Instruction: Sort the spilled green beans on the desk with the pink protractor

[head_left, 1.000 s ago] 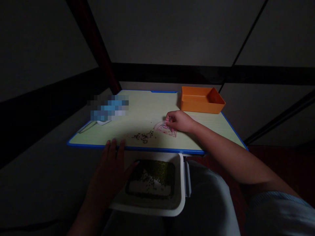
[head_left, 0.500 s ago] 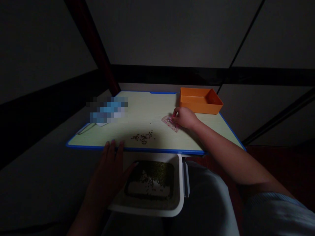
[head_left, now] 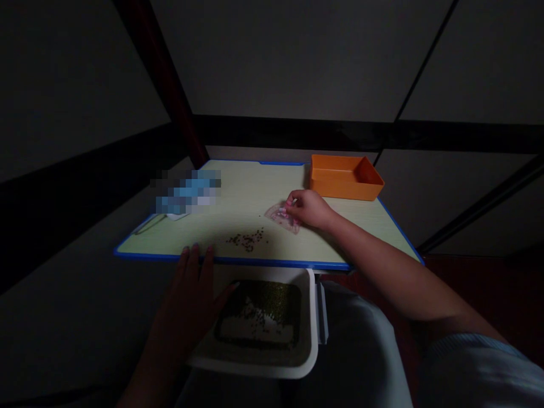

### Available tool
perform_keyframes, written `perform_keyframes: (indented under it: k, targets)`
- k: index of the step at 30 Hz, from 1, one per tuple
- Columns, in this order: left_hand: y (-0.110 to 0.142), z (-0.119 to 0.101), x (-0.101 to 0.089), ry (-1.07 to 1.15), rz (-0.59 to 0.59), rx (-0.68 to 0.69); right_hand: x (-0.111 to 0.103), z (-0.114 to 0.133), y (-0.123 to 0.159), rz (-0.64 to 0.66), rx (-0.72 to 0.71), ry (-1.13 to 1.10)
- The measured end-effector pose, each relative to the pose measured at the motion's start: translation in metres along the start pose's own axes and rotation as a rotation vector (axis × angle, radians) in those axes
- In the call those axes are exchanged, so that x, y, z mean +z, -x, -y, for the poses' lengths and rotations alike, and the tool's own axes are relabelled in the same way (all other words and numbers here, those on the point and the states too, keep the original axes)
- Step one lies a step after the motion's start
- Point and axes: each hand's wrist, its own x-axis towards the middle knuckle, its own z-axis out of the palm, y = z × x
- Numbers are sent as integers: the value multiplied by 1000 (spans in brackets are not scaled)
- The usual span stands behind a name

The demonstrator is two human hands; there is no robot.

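My right hand [head_left: 308, 208] rests on the pale tabletop [head_left: 238, 218] with its fingers pinched on a small pink see-through flat piece [head_left: 281, 217], just in front of the orange box. A little heap of dark small beans [head_left: 247, 239] lies left of it near the table's front edge. My left hand [head_left: 187, 306] lies flat with fingers stretched out, holding the left rim of a white tray [head_left: 312, 334] on my lap; the fingertips touch the table's blue edge. The tray holds green beans [head_left: 272, 294] and scattered dark ones.
An orange open box [head_left: 345, 177] stands at the table's back right corner. A blurred blue-white object [head_left: 187, 195] and a thin metal piece [head_left: 148, 222] lie at the left. Dim walls and a dark post surround the small table.
My right hand slid the pink piece back towards the orange box, then left and nearer again. My left hand and the tray have stayed in place.
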Motion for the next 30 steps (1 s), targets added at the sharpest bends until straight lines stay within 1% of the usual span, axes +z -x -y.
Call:
perform_keyframes:
  k: [2,4,9,12,14,17,19,21,27,30]
  targets:
    - [0,-1,0,1,2,3,6,1,-1,-27,5,92]
    - [-1,-1,1,-4,-9,9,6,-1,-3,-74,38,193]
    - [1,1,2,-22,-22,34,-7,-7,-5,-162,174,371]
    - [1,1,2,-18,-16,25,-15,-10,-6,-203,227,402]
    - [0,1,3,-11,-15,12,-17,-13,-7,-238,236,344]
    - [0,1,4,-7,-16,3,-15,-17,-10,-324,193,173]
    - [0,1,4,-4,-22,5,-12,-18,-11,-387,128,72]
    - [0,1,5,-3,-30,6,-9,-18,-10,-408,55,30]
    - [0,1,4,-10,-47,12,-5,-14,-7,-284,-86,125]
    - [0,1,4,-12,-40,23,-1,-14,-8,-245,-206,162]
